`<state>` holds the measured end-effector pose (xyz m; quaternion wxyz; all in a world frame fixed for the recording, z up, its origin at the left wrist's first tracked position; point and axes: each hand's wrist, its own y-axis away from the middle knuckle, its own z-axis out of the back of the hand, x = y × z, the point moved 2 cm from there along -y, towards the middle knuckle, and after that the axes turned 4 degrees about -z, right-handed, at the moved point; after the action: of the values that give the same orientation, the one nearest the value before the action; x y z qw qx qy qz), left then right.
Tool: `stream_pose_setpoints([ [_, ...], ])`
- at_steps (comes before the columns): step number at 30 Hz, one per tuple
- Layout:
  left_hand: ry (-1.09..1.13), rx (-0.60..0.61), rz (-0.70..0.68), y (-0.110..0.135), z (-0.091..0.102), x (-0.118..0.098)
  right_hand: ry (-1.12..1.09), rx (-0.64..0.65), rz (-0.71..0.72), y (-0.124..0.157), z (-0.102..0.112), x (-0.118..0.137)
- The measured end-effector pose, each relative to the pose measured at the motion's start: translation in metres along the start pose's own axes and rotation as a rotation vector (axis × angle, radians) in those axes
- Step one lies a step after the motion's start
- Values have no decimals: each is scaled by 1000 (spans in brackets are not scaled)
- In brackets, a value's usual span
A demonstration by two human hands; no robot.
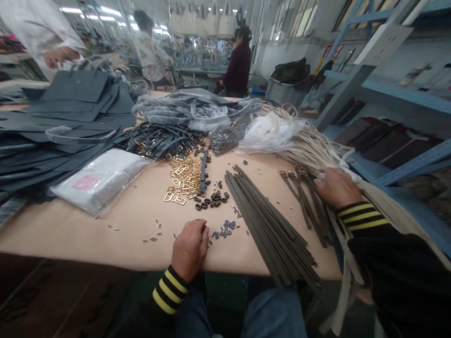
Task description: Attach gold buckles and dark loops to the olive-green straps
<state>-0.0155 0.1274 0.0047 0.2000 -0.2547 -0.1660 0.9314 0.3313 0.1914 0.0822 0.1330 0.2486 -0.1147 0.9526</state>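
Observation:
My left hand rests on the tan table near its front edge, fingers curled under in a loose fist, next to a scatter of small grey metal bits. My right hand lies on a bunch of olive straps, its fingers curled over them beside cream-coloured straps. Between my hands lies a long bundle of dark olive strips. Farther off are gold buckles and dark rings.
Stacks of dark grey leather panels cover the left of the table, with a clear plastic bag in front. Black straps with buckles and plastic-wrapped bundles lie at the back. Blue shelving stands right. Other people work beyond.

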Motion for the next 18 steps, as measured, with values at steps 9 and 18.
stream_pose_setpoints([
  [9,-47,0,-126,-2,-7,2,163,344,203,-2,-90,59],
  [18,152,163,116,7,2,-14,-113,428,216,-12,-115,59],
])
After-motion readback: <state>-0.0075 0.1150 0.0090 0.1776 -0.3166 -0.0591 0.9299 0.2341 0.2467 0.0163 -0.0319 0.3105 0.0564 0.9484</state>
